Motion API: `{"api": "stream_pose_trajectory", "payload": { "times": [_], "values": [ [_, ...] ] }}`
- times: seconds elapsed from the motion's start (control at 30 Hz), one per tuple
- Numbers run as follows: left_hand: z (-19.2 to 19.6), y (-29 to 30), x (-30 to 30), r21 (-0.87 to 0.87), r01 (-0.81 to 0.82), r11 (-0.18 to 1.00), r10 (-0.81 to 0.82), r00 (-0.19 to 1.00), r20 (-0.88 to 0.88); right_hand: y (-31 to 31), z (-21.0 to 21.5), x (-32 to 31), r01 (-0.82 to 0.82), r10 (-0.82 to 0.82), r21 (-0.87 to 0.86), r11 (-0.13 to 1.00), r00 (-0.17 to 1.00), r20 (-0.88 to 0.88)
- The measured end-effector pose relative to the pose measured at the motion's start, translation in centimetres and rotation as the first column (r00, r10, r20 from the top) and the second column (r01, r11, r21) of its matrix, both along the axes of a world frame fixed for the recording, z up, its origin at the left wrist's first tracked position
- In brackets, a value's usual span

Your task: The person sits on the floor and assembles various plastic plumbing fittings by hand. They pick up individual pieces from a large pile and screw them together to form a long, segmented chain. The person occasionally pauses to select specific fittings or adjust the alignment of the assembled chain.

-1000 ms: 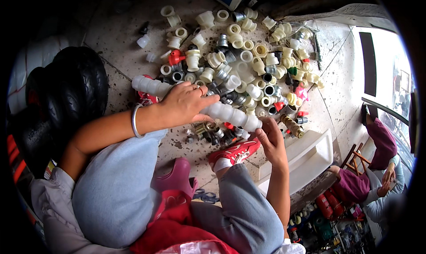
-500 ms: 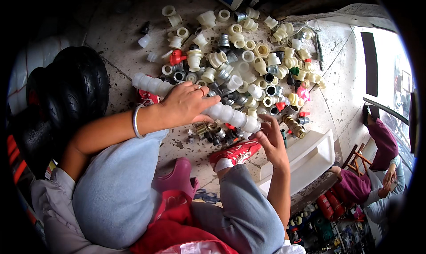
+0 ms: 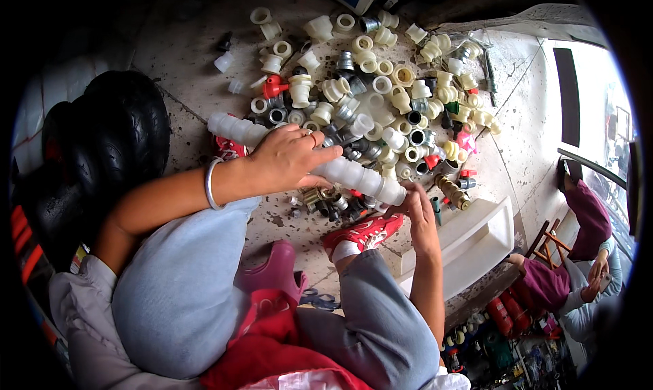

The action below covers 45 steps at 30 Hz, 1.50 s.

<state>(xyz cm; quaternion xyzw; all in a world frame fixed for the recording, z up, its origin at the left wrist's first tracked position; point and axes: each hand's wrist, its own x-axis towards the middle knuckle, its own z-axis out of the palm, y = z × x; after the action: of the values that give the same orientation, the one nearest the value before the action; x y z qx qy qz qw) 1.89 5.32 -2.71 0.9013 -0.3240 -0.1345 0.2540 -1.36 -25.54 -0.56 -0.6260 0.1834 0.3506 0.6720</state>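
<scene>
A long row of white translucent plastic fittings [image 3: 364, 180], joined end to end like a ribbed tube, slants across in front of my knees. My left hand [image 3: 289, 157], with a ring and a silver bangle, wraps over its middle from above. At the row's right end, my right hand [image 3: 418, 212] has thumb and fingers closed around the last piece; part of the grip is hidden. Just beyond lies a spread pile of loose pipe fittings [image 3: 401, 103], mostly cream plastic, with grey metal and black ones mixed in. A red fitting [image 3: 275, 86] stands out among them.
Black tyres [image 3: 126, 128] stand at my left. A white plastic bin [image 3: 486, 237] lies beside my right forearm. Between my legs is a pink plastic stool [image 3: 272, 271]. Far right, a seated person [image 3: 588, 281] holds a phone near a wooden stool [image 3: 545, 246].
My right hand's fingers, spread near the row's end before, have closed onto it. The row of fittings sits slightly further right and lower in view. My left hand keeps its grip.
</scene>
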Motion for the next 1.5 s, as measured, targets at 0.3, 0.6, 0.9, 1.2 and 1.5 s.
{"api": "stream_pose_trajectory", "payload": {
  "times": [0.3, 0.6, 0.9, 1.2, 1.5],
  "values": [
    [-0.4, 0.4, -0.3, -0.003, 0.002, 1.0, -0.002, 1.0, 0.031, 1.3, 0.5, 0.0, -0.079, 0.088, -0.055, 0.995, 0.979, 0.185],
    [-0.2, 0.2, -0.2, 0.019, 0.006, 1.0, -0.007, 1.0, 0.018, 1.3, 0.3, -0.4, -0.094, 0.096, -0.032, 0.995, 0.991, 0.096],
    [-0.1, 0.3, -0.4, 0.015, -0.003, 1.0, 0.002, 0.999, 0.035, 0.5, -0.1, -0.2, -0.19, 0.19, -0.021, 0.982, 0.982, 0.007],
    [-0.5, 0.4, -0.9, 0.048, 0.05, 0.998, -0.05, 0.999, -0.012, -0.9, -1.1, -0.4, -0.358, 0.34, -0.03, 0.933, 0.907, -0.249],
    [-0.5, 0.4, -0.6, 0.038, 0.028, 0.999, -0.028, 1.0, 0.005, 0.2, -1.5, -0.8, -0.308, 0.287, -0.103, 0.946, 0.94, -0.184]
  ]
}}
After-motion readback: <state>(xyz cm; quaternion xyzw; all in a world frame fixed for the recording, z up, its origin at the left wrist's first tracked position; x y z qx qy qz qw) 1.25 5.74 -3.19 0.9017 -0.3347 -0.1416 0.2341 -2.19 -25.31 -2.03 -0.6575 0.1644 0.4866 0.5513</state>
